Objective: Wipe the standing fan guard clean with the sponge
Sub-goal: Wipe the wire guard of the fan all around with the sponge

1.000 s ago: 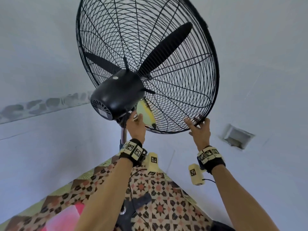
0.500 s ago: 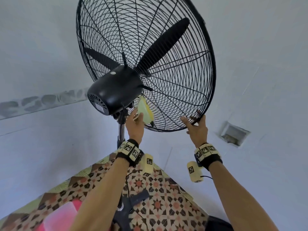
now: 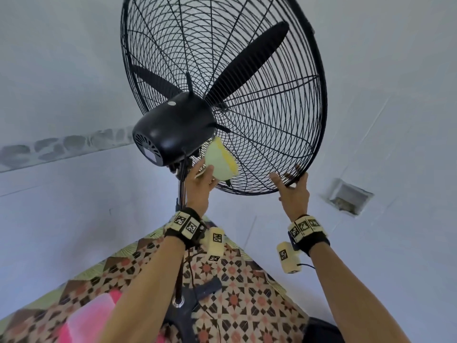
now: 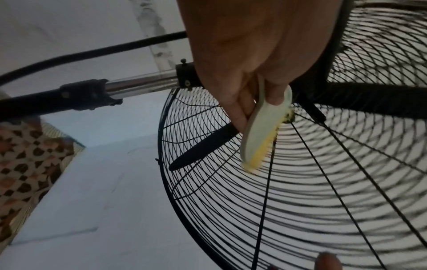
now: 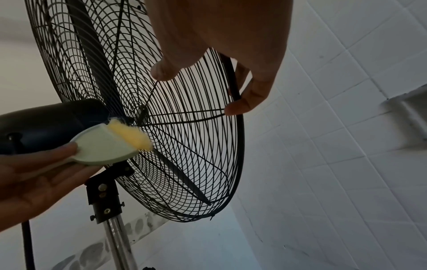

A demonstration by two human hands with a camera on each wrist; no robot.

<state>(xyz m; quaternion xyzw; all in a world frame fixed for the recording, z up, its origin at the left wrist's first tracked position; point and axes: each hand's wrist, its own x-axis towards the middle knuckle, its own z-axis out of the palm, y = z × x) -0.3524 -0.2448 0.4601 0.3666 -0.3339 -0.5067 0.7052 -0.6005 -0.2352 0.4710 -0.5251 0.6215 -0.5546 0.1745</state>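
Pale wall behind, patterned floor below: your left hand [image 3: 201, 180] pinches the sponge [image 3: 220, 162], now slid up the guard [image 3: 284, 144] toward the motor [image 3: 173, 127], wiping under way, while your right hand [image 3: 294, 191] hooks the near rim.

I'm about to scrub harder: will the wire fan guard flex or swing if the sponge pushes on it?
The fan guard is thin wire, so it probably gives a little under the sponge. The head sits on one slim pole, so it may tilt or sway. The right hand gripping the rim likely steadies it.
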